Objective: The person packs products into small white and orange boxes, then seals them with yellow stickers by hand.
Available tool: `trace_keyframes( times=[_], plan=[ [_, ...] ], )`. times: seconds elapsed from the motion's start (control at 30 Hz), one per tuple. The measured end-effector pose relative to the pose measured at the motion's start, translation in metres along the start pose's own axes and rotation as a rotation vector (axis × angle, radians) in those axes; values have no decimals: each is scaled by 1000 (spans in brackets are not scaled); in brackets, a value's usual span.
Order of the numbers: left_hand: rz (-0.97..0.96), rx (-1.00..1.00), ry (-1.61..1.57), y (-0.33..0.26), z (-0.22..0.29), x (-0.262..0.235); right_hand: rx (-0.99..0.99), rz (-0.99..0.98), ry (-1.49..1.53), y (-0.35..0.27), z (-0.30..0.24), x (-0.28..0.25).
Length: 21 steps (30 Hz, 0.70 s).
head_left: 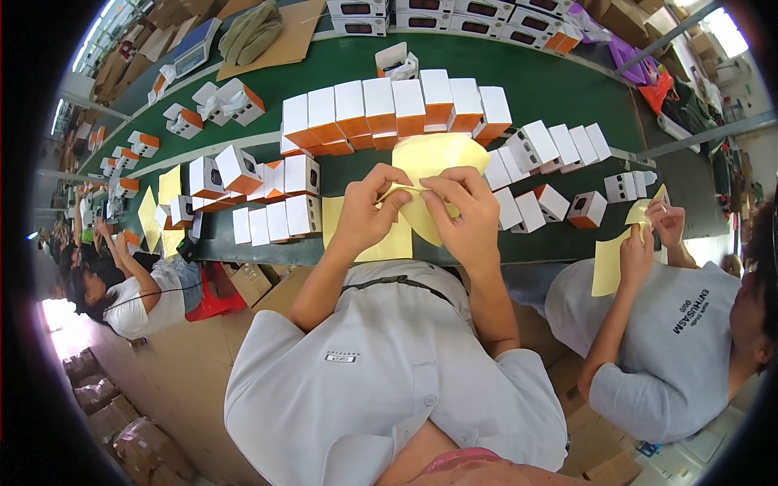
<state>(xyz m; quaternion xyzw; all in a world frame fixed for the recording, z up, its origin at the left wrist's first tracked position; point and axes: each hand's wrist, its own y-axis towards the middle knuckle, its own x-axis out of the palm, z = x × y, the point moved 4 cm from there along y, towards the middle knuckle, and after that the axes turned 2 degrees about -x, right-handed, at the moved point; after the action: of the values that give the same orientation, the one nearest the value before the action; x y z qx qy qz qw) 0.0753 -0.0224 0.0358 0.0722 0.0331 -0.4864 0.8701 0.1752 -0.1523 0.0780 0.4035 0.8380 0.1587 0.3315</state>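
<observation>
The left hand (374, 209) and right hand (466, 212) pinch what looks like one yellow sheet (442, 152) near white-and-orange boxes (379, 105).

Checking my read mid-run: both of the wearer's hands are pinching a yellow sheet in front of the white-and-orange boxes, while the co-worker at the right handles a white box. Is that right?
One slip: the co-worker handles a separate yellow sheet, not a white box, as the head view shows. The left hand and right hand do pinch a yellow sheet in front of the white-and-orange boxes.

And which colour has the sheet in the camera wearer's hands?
The sheet is pale yellow; it shows best in the head view.
</observation>
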Motion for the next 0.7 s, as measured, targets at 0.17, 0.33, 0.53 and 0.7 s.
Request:
trace_keyframes(
  times=[0.17,0.33,0.53,0.7],
  plan=[
    [123,107,162,-10,12,-2,-104,-18,-99,-3,-6,6],
    [179,113,236,-7,-13,8,-103,63,-225,-15,1,14],
    [403,99,10,-12,2,13,-140,91,-262,-20,5,27],
    [454,2,15,-16,-3,11,-158,105,-260,-21,3,34]
  ],
)
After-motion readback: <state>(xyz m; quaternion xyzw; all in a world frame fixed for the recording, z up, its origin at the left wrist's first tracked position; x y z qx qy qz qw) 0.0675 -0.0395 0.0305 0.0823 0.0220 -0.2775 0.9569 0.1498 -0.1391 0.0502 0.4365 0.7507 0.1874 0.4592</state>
